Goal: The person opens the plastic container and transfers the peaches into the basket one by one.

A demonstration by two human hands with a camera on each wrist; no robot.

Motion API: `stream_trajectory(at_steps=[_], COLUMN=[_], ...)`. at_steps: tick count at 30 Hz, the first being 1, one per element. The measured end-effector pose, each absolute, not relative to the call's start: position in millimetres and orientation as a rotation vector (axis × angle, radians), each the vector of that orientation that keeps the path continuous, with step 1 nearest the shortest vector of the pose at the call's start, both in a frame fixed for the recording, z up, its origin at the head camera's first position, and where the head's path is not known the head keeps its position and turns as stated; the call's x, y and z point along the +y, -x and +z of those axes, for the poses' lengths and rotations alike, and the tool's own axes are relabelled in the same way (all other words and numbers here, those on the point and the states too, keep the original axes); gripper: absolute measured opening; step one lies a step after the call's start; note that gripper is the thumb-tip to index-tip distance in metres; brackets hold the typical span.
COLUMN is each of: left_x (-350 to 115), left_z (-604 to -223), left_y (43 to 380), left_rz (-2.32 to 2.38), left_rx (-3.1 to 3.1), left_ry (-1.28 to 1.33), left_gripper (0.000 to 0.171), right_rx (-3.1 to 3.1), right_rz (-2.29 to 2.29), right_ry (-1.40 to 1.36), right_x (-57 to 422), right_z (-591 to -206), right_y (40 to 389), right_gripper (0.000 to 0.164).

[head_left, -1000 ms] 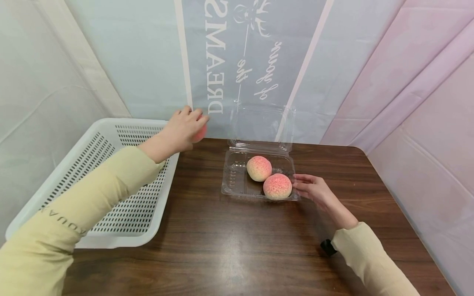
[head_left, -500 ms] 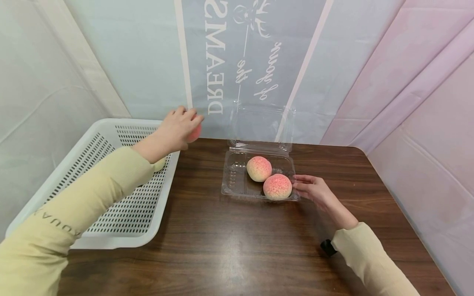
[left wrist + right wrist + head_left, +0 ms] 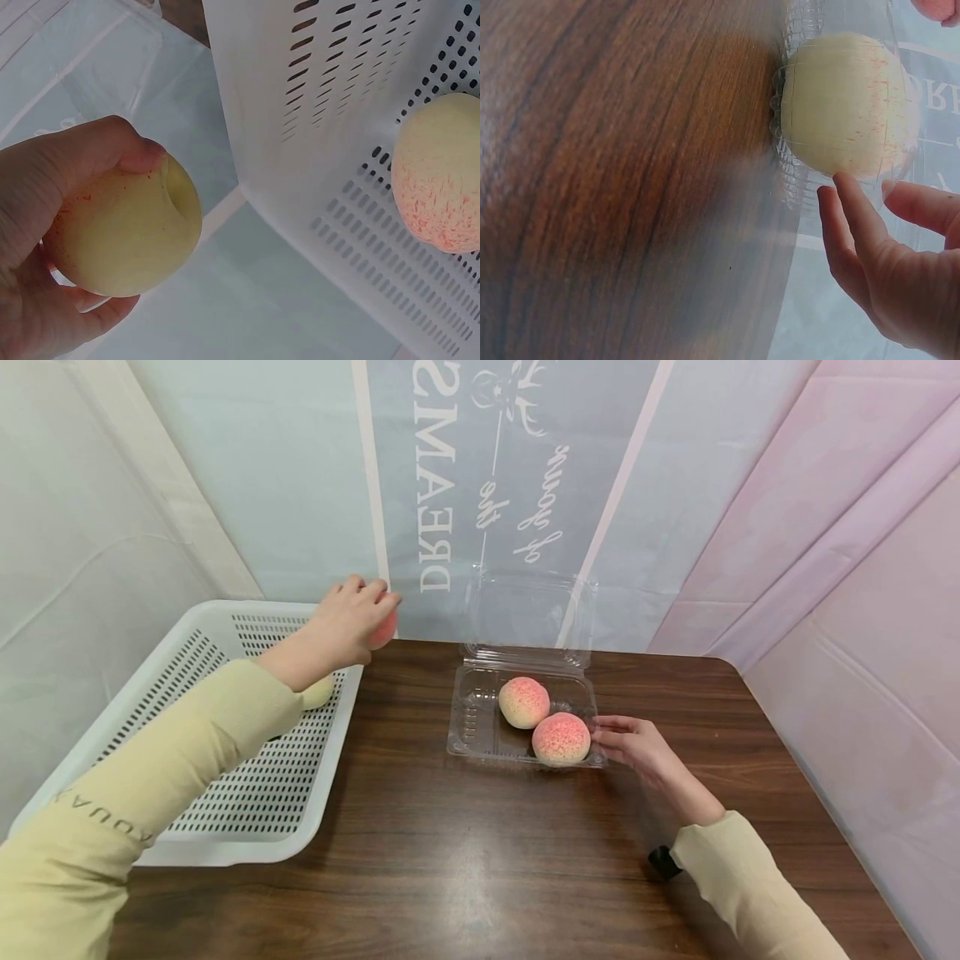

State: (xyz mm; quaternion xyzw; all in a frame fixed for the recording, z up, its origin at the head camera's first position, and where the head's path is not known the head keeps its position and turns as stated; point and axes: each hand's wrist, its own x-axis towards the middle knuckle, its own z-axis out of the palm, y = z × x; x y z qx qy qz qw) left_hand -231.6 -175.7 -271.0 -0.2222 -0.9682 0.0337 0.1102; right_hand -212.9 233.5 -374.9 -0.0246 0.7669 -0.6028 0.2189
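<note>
My left hand [image 3: 347, 620] grips a pink and pale-yellow peach [image 3: 135, 232] above the table's far edge, beside the basket's back right corner. In the left wrist view the thumb lies over its top, close to the stem dimple. Two more peaches, one farther back [image 3: 524, 702] and one at the front right [image 3: 561, 739], sit in a clear plastic clamshell box [image 3: 480, 750] whose lid [image 3: 528, 606] stands up behind. With fingers extended, my right hand [image 3: 637, 747] touches the box's right side, fingertips right by the front peach.
A white perforated basket [image 3: 315, 806] stands at the left on the brown wooden table [image 3: 480, 860]. Inside it lies another peach [image 3: 442, 172], partly hidden by the left sleeve in the head view. Printed cloth [image 3: 300, 468] hangs close behind the table.
My left hand has drifted left with the peach, toward the basket, showing more of the peach inside it. The right hand and the clamshell box stay in place.
</note>
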Motion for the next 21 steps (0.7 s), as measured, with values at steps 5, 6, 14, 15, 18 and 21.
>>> stream_trajectory(at_steps=[5, 6, 14, 15, 18, 21], left_x=[-177.8, -178.2, -181.6, -182.1, -183.0, -184.6], left_z=[-271.0, -270.8, -270.0, -270.0, -270.1, -270.7], left_y=[230.4, 230.0, 229.2, 228.9, 228.3, 228.2], left_rz=[0.112, 0.116, 0.136, 0.135, 0.131, 0.122], left_rx=[-2.855, -2.856, -2.867, -2.865, -2.859, -2.859], left_ry=[0.643, 0.643, 0.630, 0.631, 0.631, 0.629], left_gripper=[0.082, 0.082, 0.082, 0.082, 0.081, 0.080], right_rx=[2.119, 2.120, 2.158, 2.161, 2.164, 2.170], right_rz=[-1.675, -1.674, -1.640, -1.638, -1.639, -1.638], right_ry=[0.064, 0.064, 0.068, 0.067, 0.064, 0.062], right_x=[233.2, 233.3, 233.6, 233.5, 233.5, 233.4], right_z=[-375.0, -375.1, -376.7, -376.7, -377.2, -377.6], right_y=[212.8, 212.8, 214.2, 214.3, 214.2, 213.9], right_gripper=[0.052, 0.052, 0.050, 0.050, 0.049, 0.049])
